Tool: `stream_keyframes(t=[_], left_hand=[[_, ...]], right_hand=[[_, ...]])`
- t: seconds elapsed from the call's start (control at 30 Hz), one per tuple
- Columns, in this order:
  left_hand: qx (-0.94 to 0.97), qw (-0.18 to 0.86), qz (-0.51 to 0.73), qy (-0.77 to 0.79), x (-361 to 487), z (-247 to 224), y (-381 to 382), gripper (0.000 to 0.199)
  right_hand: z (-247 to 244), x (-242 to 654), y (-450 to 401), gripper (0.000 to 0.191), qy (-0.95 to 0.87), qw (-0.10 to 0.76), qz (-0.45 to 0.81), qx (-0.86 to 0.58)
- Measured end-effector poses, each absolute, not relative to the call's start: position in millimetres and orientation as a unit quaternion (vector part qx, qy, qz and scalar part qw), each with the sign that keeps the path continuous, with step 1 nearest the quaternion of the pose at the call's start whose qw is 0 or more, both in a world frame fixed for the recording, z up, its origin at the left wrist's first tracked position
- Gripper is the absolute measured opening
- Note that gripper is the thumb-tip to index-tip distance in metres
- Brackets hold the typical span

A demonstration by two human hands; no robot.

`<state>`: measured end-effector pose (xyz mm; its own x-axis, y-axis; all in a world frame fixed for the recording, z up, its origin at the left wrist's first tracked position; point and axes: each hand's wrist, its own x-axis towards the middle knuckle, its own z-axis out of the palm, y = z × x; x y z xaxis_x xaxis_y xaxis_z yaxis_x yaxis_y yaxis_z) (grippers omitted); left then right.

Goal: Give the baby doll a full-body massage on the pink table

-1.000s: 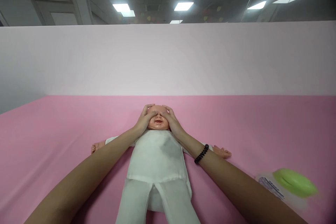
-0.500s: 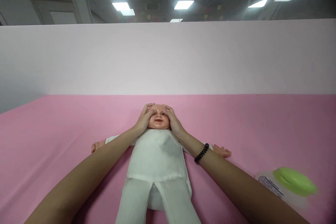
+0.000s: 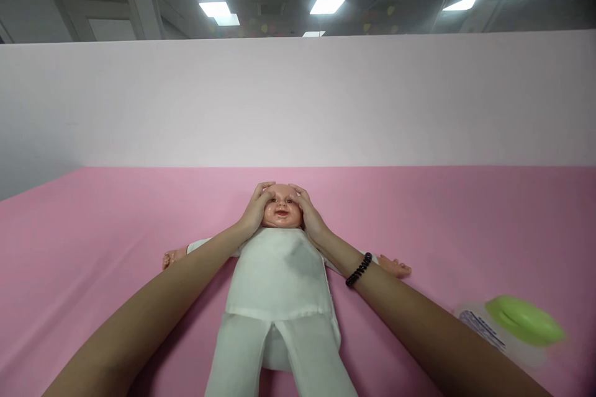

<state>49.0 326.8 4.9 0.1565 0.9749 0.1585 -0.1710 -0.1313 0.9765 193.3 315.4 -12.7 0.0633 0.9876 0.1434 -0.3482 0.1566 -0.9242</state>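
Note:
A baby doll point(image 3: 280, 273) in a white cloth suit lies on its back, head away from me and arms spread to both sides. My left hand point(image 3: 255, 208) is cupped round the left side of its head, thumb close to the eye and fingers bent over the forehead. On the other side, my right hand point(image 3: 311, 214) holds the head in the same way, its thumb near the other eye. The doll's nose and mouth show between my hands. A black coiled band circles my right wrist. My forearms cover parts of the doll's arms.
Under the doll spreads a pink sheet point(image 3: 116, 223) with soft creases. A clear bottle with a green cap point(image 3: 526, 321) lies at the right, partly behind my right forearm. A white panel point(image 3: 298, 99) rises behind the sheet, with ceiling lights and a door beyond.

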Motion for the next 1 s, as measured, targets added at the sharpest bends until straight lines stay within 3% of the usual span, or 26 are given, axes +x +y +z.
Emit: stream_keyframes(t=[0.27, 0.43, 0.7, 0.87, 1.0], left_hand=[[0.537, 0.571, 0.518, 0.342, 49, 6, 321, 0.05], [0.532, 0.553, 0.522, 0.374, 50, 9, 323, 0.039], [0.536, 0.563, 0.52, 0.355, 50, 7, 322, 0.046], [0.532, 0.557, 0.516, 0.375, 48, 7, 325, 0.042], [0.586, 0.589, 0.447, 0.332, 28, 6, 329, 0.063]], right_hand=[[-11, 193, 311, 0.059, -0.419, 0.606, 0.561, -0.378], [-11, 193, 311, 0.05, -0.415, 0.619, 0.556, -0.367], [-9, 193, 308, 0.061, -0.416, 0.602, 0.566, -0.378], [-11, 193, 310, 0.052, -0.407, 0.617, 0.575, -0.35], [-3, 200, 300, 0.073, -0.42, 0.577, 0.623, -0.321]])
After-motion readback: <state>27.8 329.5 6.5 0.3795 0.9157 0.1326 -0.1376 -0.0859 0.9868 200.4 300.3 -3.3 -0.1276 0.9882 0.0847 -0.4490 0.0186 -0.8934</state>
